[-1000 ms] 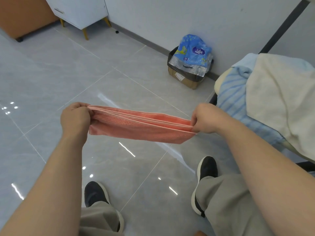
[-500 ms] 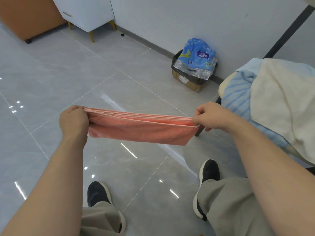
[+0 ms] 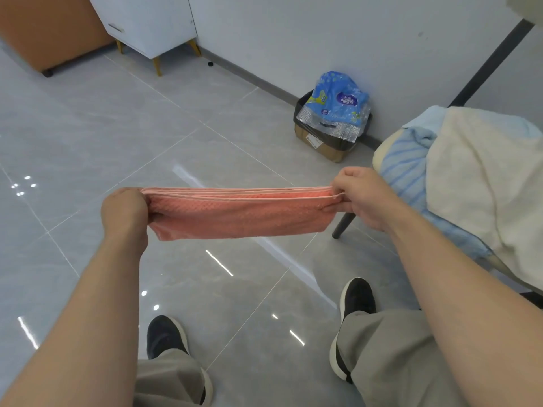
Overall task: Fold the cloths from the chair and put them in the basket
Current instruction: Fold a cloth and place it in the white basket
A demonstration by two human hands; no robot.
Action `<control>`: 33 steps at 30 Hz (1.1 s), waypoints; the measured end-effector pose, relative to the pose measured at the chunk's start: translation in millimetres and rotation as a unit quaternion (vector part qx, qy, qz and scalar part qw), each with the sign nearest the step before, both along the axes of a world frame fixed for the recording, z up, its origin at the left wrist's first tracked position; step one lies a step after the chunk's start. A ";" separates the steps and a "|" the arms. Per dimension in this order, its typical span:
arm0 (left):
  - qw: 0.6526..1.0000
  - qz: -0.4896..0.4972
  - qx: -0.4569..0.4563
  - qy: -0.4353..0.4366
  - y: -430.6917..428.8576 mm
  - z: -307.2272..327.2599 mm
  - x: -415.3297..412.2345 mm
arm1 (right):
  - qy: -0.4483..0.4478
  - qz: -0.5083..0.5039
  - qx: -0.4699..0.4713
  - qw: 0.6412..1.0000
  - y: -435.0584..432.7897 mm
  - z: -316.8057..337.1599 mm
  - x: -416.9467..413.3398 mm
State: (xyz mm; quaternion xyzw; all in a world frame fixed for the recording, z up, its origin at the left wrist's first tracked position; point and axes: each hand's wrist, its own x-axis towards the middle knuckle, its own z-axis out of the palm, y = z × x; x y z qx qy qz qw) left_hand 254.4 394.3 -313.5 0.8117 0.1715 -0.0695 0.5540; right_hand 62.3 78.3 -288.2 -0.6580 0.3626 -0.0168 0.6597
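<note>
The only print in sight is on the blue pack [image 3: 335,104] by the wall: a purple oval badge with white marks, too small to read. It sits on top of a cardboard box [image 3: 323,146] lined with a black bag, and the box carries a white sticker [image 3: 313,141] whose writing can't be made out either.

The floor [image 3: 88,127] is glossy grey tile with thin pale joints and bright spots of reflected light. A plain pale wall runs along the back with a dark skirting. In the far corner stand a white cabinet [image 3: 147,22] on gold legs and a brown unit [image 3: 44,27] on a castor.

The chair [image 3: 340,227] is on the right, with one dark leg showing. It's heaped with a striped blue cloth [image 3: 408,177], a cream cloth [image 3: 484,177] and a light blue cloth [image 3: 423,118].

The pink cloth [image 3: 241,214] is up in the air in front of the person, folded into a long layered band and pulled flat between both hands, just left of the chair. The left hand [image 3: 125,212] is balled tight round its left end. The right hand [image 3: 361,195] pinches the stacked edges at the other end, fingers [image 3: 342,183] closed narrow against the thumb. Black shoes [image 3: 164,336] are planted on the tiles below.
</note>
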 end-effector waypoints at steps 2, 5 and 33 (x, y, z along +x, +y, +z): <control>0.999 -0.012 0.030 0.013 6.6 -0.6 5.7 | -0.026 0.062 0.044 0.997 -1.2 3.4 -5.0; 0.992 -0.049 0.110 0.026 8.6 -3.6 5.8 | -0.011 0.149 -0.003 0.989 -3.9 2.3 -10.6; 0.981 -0.105 0.064 -0.151 -30.3 22.6 -41.7 | -0.141 -0.150 -0.366 0.907 7.4 3.6 4.9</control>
